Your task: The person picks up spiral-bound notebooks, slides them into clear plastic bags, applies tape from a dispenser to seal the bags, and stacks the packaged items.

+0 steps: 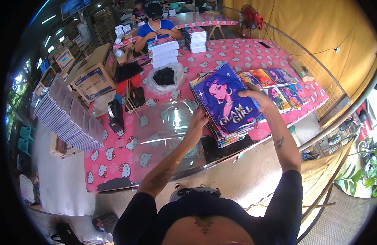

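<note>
here, right fingers [245, 93] hold a purple notebook [224, 96], left fingers [203, 118] at its edge.

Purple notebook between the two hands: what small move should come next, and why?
Perhaps square the purple notebook with the notebooks beneath: their lower edges look staggered, and the right hand is on the top one's right edge, the left hand near its left.

The left hand's [200, 118] fingers are bent and partly hidden, its forearm [166, 165] slanting back leftward from them. The right hand [256, 99] sits farther forward and right of those fingers, gripping, thumb [244, 94] pointing left; its forearm [281, 136] runs back and rightward from the fingers. Both elbows bend.
</note>
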The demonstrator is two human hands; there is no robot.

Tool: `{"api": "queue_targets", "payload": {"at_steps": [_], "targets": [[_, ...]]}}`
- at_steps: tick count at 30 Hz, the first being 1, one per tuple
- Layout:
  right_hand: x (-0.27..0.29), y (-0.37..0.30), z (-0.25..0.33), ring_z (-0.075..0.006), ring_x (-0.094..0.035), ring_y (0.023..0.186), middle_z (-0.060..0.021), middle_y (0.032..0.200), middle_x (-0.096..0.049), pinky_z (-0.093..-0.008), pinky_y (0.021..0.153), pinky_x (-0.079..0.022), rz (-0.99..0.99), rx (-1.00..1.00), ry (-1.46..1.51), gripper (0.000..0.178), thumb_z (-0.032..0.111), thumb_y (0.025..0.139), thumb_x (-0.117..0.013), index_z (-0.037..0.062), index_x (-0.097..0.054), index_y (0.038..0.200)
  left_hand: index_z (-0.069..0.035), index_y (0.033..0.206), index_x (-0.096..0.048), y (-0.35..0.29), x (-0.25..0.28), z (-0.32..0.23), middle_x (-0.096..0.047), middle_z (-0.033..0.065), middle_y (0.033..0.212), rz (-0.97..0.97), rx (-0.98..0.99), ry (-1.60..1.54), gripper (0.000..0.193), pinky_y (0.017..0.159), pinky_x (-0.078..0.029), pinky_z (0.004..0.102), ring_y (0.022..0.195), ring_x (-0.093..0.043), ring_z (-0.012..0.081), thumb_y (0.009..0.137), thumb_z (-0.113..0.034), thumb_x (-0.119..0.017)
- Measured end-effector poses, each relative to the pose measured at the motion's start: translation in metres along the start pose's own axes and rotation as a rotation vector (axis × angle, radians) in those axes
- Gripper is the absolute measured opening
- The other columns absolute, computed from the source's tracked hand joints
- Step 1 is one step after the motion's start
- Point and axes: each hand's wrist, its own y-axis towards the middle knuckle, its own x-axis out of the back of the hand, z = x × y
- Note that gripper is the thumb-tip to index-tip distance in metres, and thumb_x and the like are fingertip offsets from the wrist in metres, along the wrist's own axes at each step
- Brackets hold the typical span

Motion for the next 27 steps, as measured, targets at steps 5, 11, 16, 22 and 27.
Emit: {"api": "queue_targets", "payload": {"at_steps": [5,11,16,22,27], "targets": [[-0.041,-0.001,-0.003,-0.0237,-0.069,0.095,-0.0164,0.116,-0.065,-0.0369,0.085,-0.058,0.313,-0.072,0.279,0.070,0.021,0.079,-0.072,0.0003,-0.042,0.139,-0.009,0.132,-0.053,-0.046,0.055,-0.049,-0.020,0.0254,0.156,-0.057,-0.904,1.221,0.050,0.114,-0.025,0.0547,0.142,-0.026,0.0484,0.085,-0.015,-0.067],[-0.169,0.026,-0.055,-0.0240,-0.040,0.138,-0.0112,0.155,-0.034,-0.0422,0.113,-0.034,0.689,0.077,0.532,0.095,0.062,0.087,-0.060,0.0124,-0.019,0.156,-0.009,0.122,-0.054,-0.097,0.128,-0.139,-0.060,0.0139,0.113,0.061,-0.825,1.184,0.058,0.101,-0.042,0.0521,0.106,-0.059,0.0303,0.074,-0.022,-0.082],[-0.318,0.051,-0.122,-0.0240,-0.045,0.131,-0.0119,0.144,-0.046,-0.0395,0.108,-0.038,0.594,0.470,0.226,0.096,0.039,0.079,-0.082,0.0076,-0.028,0.151,-0.002,0.125,-0.044,-0.170,0.217,-0.121,-0.060,0.0113,0.117,-0.504,-0.252,0.260,0.068,0.091,-0.052,0.0340,0.106,-0.061,0.0185,0.070,-0.001,-0.084],[-0.488,0.072,-0.156,-0.0206,-0.053,0.120,-0.0087,0.129,-0.055,-0.0367,0.103,-0.042,0.815,0.388,0.183,0.085,0.013,0.070,-0.089,0.0073,-0.039,0.138,-0.003,0.127,-0.044,-0.271,0.331,-0.122,-0.062,0.0118,0.119,-0.701,-0.126,0.216,0.068,0.093,-0.052,0.0362,0.109,-0.062,0.0216,0.072,-0.002,-0.083],[-0.561,0.082,-0.258,-0.0226,-0.050,0.123,-0.0120,0.134,-0.050,-0.0367,0.104,-0.041,0.707,0.440,0.145,0.098,0.019,0.068,-0.091,0.0049,-0.032,0.145,-0.005,0.144,-0.028,-0.337,0.402,-0.047,-0.053,0.0138,0.129,-0.776,-0.041,0.051,0.084,0.096,-0.050,0.0377,0.114,-0.058,0.0239,0.074,0.002,-0.074]]}}
